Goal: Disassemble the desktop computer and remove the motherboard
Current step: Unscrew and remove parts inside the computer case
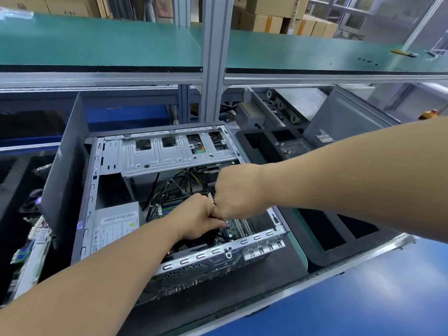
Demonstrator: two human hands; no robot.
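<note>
An open desktop computer case (169, 263) lies on its side on the bench. Inside it the green motherboard (238, 227) shows below a silver drive cage (169, 154), beside a grey power supply (114, 229) and a bundle of black cables (179, 180). My left hand (198, 218) reaches down into the case over the motherboard, its fingers curled round something dark that I cannot make out. My right hand (236, 192) sits right against it, knuckles up and fingers curled downward; what they hold is hidden.
A grey side panel (65, 180) stands upright at the case's left. Black foam trays (327, 229) lie to the right, one holding a metal part (291, 145). Loose circuit boards (31, 251) lie at the left. A green shelf (97, 44) spans overhead on an aluminium post (214, 69).
</note>
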